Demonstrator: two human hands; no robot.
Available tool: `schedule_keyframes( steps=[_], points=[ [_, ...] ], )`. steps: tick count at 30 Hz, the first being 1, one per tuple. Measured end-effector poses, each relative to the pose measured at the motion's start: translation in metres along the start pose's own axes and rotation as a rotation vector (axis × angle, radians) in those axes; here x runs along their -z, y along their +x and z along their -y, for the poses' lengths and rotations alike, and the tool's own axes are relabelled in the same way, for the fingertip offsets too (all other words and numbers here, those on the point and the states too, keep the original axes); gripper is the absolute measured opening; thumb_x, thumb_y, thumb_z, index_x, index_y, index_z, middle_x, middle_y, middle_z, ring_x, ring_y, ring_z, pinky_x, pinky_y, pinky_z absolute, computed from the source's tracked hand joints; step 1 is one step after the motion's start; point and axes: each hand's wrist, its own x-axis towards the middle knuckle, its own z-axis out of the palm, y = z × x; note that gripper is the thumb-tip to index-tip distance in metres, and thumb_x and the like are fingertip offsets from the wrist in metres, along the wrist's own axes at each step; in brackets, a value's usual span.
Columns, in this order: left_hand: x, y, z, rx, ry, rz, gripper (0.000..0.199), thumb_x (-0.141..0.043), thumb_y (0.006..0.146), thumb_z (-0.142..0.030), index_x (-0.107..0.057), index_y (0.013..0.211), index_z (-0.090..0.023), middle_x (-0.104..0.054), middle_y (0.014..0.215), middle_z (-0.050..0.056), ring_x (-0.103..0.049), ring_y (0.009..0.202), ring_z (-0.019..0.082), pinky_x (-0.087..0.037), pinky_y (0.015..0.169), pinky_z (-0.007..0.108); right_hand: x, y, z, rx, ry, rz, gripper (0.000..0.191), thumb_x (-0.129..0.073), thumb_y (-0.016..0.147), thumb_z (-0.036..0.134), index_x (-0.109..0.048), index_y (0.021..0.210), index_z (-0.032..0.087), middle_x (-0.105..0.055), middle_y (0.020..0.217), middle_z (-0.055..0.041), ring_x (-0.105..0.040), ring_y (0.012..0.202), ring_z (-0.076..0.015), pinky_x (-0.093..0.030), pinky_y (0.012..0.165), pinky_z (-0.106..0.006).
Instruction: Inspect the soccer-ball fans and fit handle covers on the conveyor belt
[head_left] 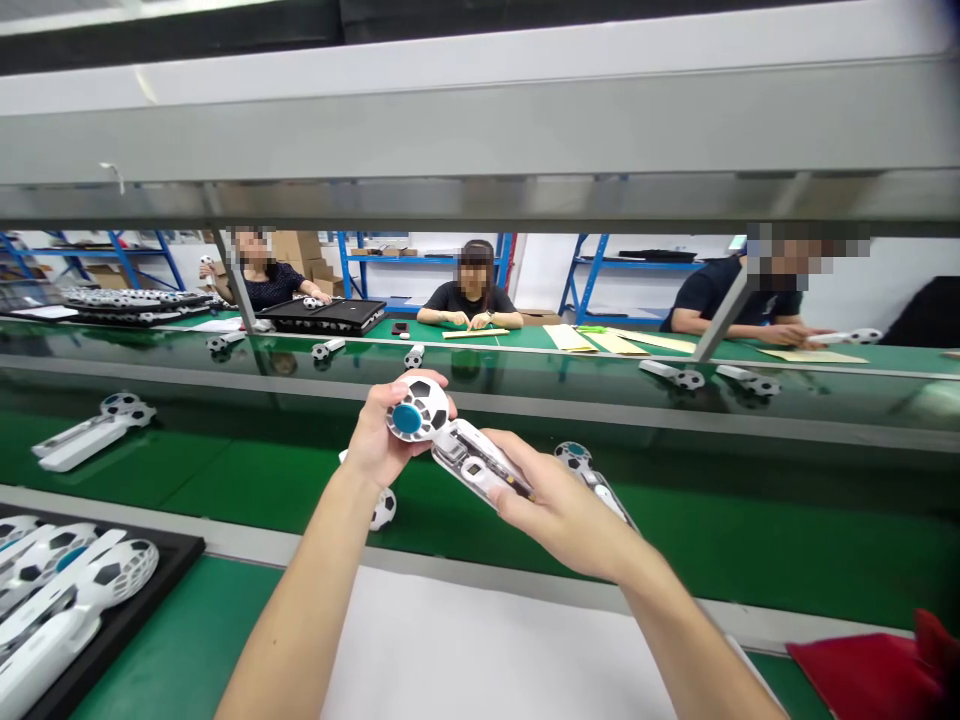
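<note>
Both hands hold one white handheld fan [480, 468] with a soccer-ball-patterned head and a teal disc at its centre. My left hand [375, 430] wraps round the ball-shaped head. My right hand [551, 500] grips the handle, whose open side shows the parts inside. The fan is held tilted above a green conveyor belt [247, 470]. Behind my left forearm, another soccer-ball head [383, 509] partly shows on the belt. Just beyond my right hand lies a further fan [581, 465], partly covered by the hand.
A black tray [172, 570] of similar fans is at lower left. White paper [480, 650] covers the bench before me, with red cloth [862, 670] at right. More fans [97, 430] lie on the belt. Co-workers [472, 295] sit across, beneath a grey overhead beam [480, 130].
</note>
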Motion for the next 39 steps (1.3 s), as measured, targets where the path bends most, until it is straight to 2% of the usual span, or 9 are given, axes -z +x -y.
schedule_keyframes(
  steps=[3, 8, 16, 20, 25, 28, 32, 36, 39],
  points=[
    [0.000, -0.002, -0.001, -0.017, 0.051, 0.017, 0.045, -0.061, 0.069, -0.050, -0.064, 0.096, -0.014, -0.068, 0.074, 0.008, -0.048, 0.047, 0.011, -0.031, 0.033, 0.017, 0.000, -0.002, 0.005, 0.007, -0.029, 0.018, 0.047, -0.050, 0.092, 0.016, -0.045, 0.134, 0.036, -0.062, 0.095, 0.0048, -0.049, 0.071, -0.0134, -0.036, 0.060, -0.024],
    [-0.005, -0.005, -0.005, 0.003, 0.119, 0.018, 0.045, -0.060, 0.070, -0.050, -0.063, 0.098, -0.014, -0.068, 0.076, 0.007, -0.049, 0.048, 0.011, -0.031, 0.034, 0.018, 0.000, -0.003, 0.007, -0.020, -0.005, 0.053, 0.046, -0.050, 0.093, 0.018, -0.045, 0.134, 0.038, -0.055, 0.081, 0.0061, -0.047, 0.065, -0.0131, -0.034, 0.056, -0.023],
    [-0.024, -0.008, -0.007, -0.073, 0.224, -0.283, 0.037, -0.058, 0.078, -0.049, -0.060, 0.098, -0.018, -0.067, 0.077, 0.003, -0.051, 0.050, 0.010, -0.031, 0.037, 0.017, -0.008, 0.003, 0.005, 0.024, -0.015, -0.031, 0.048, -0.049, 0.093, 0.021, -0.042, 0.139, 0.033, -0.063, 0.092, 0.0020, -0.056, 0.072, -0.0165, -0.041, 0.060, -0.025],
    [-0.029, -0.010, -0.008, -0.146, 0.271, -0.321, 0.035, -0.057, 0.082, -0.047, -0.060, 0.104, -0.020, -0.060, 0.070, -0.001, -0.050, 0.047, 0.011, -0.029, 0.036, 0.019, -0.014, 0.006, 0.001, 0.119, -0.227, -0.190, 0.057, -0.050, 0.088, 0.016, -0.039, 0.143, 0.029, -0.068, 0.104, -0.0014, -0.063, 0.074, -0.0184, -0.048, 0.064, -0.028],
    [-0.037, -0.020, -0.017, -0.255, 0.266, -0.299, 0.037, -0.057, 0.081, -0.047, -0.060, 0.106, -0.021, -0.063, 0.079, 0.001, -0.053, 0.049, 0.012, -0.034, 0.036, 0.020, -0.020, 0.008, -0.010, 0.464, -0.544, -0.503, 0.061, -0.050, 0.086, 0.011, -0.036, 0.145, 0.021, -0.070, 0.117, -0.0097, -0.071, 0.088, -0.0244, -0.054, 0.067, -0.032],
    [-0.044, -0.026, -0.023, -0.301, 0.263, -0.299, 0.038, -0.059, 0.079, -0.048, -0.061, 0.105, -0.021, -0.066, 0.084, 0.003, -0.055, 0.052, 0.014, -0.034, 0.036, 0.021, -0.022, 0.006, -0.008, 0.557, -0.618, -0.573, 0.067, -0.050, 0.087, 0.009, -0.029, 0.149, 0.023, -0.069, 0.117, -0.0104, -0.071, 0.088, -0.0242, -0.055, 0.066, -0.032],
    [-0.049, -0.029, -0.025, -0.308, 0.245, -0.322, 0.038, -0.061, 0.079, -0.049, -0.063, 0.103, -0.020, -0.067, 0.084, 0.004, -0.056, 0.053, 0.014, -0.034, 0.037, 0.021, -0.021, 0.001, 0.004, 0.467, -0.546, -0.449, 0.072, -0.050, 0.088, 0.015, -0.021, 0.153, 0.024, -0.066, 0.109, -0.0103, -0.068, 0.085, -0.0262, -0.055, 0.063, -0.035],
    [-0.047, -0.027, -0.023, -0.293, 0.218, -0.359, 0.035, -0.061, 0.082, -0.050, -0.065, 0.100, -0.020, -0.063, 0.076, 0.003, -0.056, 0.054, 0.013, -0.032, 0.038, 0.019, -0.019, -0.002, 0.010, 0.380, -0.454, -0.254, 0.079, -0.047, 0.087, 0.017, -0.010, 0.157, 0.025, -0.060, 0.120, -0.0131, -0.063, 0.084, -0.0260, -0.054, 0.064, -0.037],
    [-0.044, -0.025, -0.021, -0.266, 0.219, -0.388, 0.035, -0.061, 0.083, -0.051, -0.065, 0.099, -0.020, -0.061, 0.073, 0.002, -0.055, 0.054, 0.013, -0.032, 0.039, 0.019, -0.019, -0.001, 0.009, 0.316, -0.417, -0.196, 0.079, -0.043, 0.089, 0.016, -0.007, 0.158, 0.026, -0.059, 0.124, -0.0132, -0.062, 0.080, -0.0239, -0.052, 0.063, -0.035]
  ],
)
